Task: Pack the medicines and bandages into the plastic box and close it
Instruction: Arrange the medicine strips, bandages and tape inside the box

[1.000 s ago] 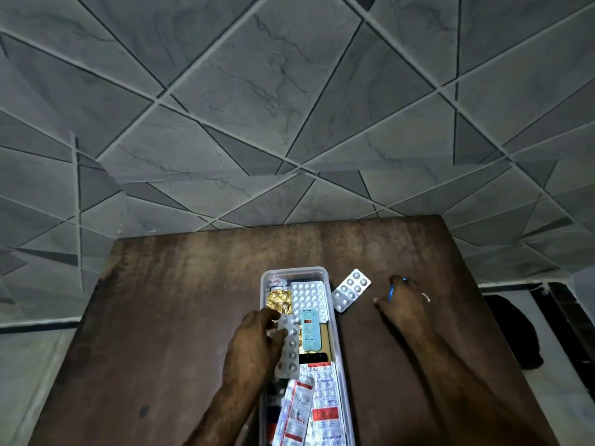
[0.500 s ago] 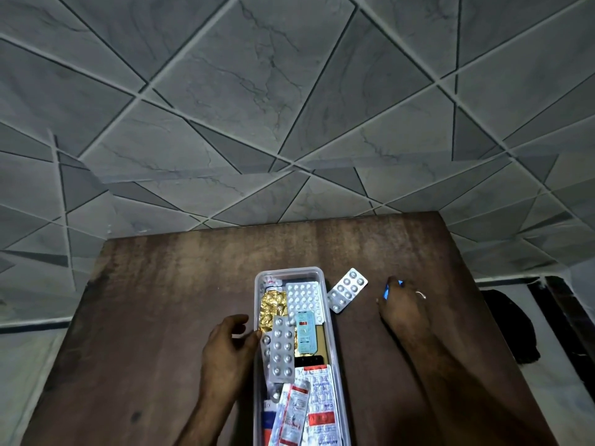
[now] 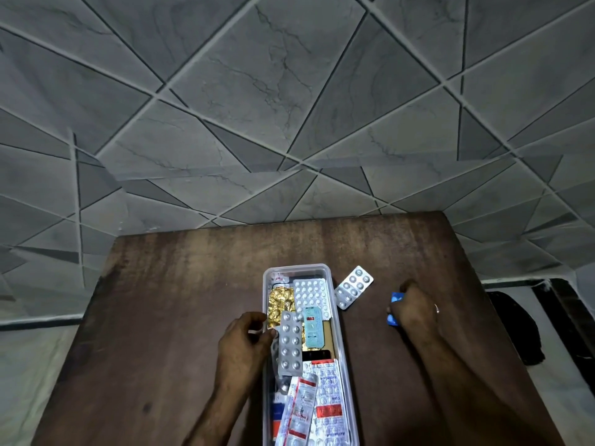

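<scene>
Two hands: left (image 3: pixel 244 346) pinching silver strip (image 3: pixel 290 342) (lettering unreadable), right (image 3: pixel 415 309) gripping blue packet (image 3: pixel 395 299).

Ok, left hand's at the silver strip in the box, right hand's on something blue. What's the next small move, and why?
Probably let the left hand release the silver blister strip, since it already lies inside the plastic box. Then bring over the blue item under the right hand; another blister strip also lies outside on the table.

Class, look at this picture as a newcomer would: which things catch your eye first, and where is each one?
First, the clear plastic box at the table's near middle, crammed with blister strips, a gold foil strip shining at its far left. A silver strip lies on the table just right of it. The right hand covers something blue.
</scene>
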Demonstrator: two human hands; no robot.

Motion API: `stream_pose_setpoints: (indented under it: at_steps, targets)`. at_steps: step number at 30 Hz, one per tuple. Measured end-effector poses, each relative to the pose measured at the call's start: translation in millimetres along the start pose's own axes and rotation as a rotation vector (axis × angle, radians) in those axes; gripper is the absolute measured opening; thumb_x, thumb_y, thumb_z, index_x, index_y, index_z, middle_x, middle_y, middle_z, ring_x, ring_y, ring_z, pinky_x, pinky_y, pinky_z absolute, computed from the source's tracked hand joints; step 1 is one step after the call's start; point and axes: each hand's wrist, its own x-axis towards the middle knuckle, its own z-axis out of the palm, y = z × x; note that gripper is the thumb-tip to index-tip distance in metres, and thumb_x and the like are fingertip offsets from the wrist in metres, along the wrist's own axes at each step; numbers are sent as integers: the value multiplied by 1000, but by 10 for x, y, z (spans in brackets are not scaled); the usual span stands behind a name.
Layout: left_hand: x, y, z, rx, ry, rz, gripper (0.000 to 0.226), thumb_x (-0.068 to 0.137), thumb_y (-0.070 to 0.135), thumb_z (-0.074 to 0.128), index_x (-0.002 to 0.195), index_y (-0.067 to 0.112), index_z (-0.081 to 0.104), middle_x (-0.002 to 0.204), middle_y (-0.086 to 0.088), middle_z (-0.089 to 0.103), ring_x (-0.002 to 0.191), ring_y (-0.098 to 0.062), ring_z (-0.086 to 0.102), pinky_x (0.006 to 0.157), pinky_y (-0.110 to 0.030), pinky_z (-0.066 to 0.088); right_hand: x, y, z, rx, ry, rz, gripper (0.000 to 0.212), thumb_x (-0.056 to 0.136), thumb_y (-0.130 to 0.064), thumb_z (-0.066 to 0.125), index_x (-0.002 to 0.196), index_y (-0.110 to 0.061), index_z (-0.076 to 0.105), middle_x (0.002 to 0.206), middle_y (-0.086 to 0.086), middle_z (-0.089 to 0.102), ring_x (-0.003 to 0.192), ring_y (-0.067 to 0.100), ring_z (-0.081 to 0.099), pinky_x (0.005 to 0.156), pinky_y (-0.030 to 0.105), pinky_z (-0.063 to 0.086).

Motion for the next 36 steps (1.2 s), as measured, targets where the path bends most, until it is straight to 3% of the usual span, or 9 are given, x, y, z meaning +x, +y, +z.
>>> stream_pose_setpoints:
  at_steps: [4,8,14,17,20,23,28,33,36]
  targets:
    - [18,12,12,4,10,4,26,77,22,76,102,22,69,98,6,71,83,-4,66,69,-14,45,-104,-202,-6,362,-69,-55,12,71,-5,62,65,-14,56,63,11,69,54,26,69,61,46,60]
    - [24,99,16,15,16,28,23,80,21,72,103,20,69,99,6,70,82,-5,65,66,-10,44,-465,-664,-62,351,28,-337,13,78,1,61,80,-12,63,68,-13,62,62,-1,62,59,7,42]
    - [64,241,31,-3,-30,12,30,80,21,72,109,19,68,106,4,71,87,-8,66,74,-18,47,-858,-980,126,207,-24,-643,24,83,-13,65,105,-17,75,101,4,76,92,19,70,89,25,51]
    - [85,289,46,19,-65,-6,36,81,24,71,117,18,65,111,3,71,95,-9,65,80,-18,44,-950,-1031,257,113,-93,-732,28,87,-13,57,108,-22,73,105,-1,75,96,11,66,86,10,41]
    - [97,336,66,12,-95,-37,41,83,21,69,123,16,62,117,-2,70,106,-15,66,89,-21,46,-979,-1002,372,-39,-252,-795,29,87,-14,54,112,-18,68,112,1,72,105,19,65,93,28,48]
    - [95,389,93,52,-131,-27,37,85,19,66,121,12,62,116,-5,70,106,-20,65,84,-21,44,-992,-958,376,-209,-332,-848,31,88,-16,54,116,-12,64,119,5,67,111,25,61,91,32,46]
    - [52,449,129,67,-154,-3,34,87,19,65,121,13,62,117,-4,70,106,-18,66,80,-17,40,-938,-913,314,-115,-249,-828,34,88,-8,53,120,-9,66,122,8,67,114,25,61,98,27,43]
    - [26,481,141,93,-163,31,38,88,25,64,124,14,59,123,-4,68,108,-20,66,82,-20,44,-532,-753,98,179,-20,-569,21,84,-9,60,101,-13,73,101,6,74,94,21,67,83,25,47]
    - [22,469,164,75,-171,22,44,87,26,65,129,17,57,127,-3,65,112,-19,64,87,-21,45,-182,-507,53,115,-11,-368,22,80,-14,61,100,-16,70,103,8,73,96,26,67,81,28,48]
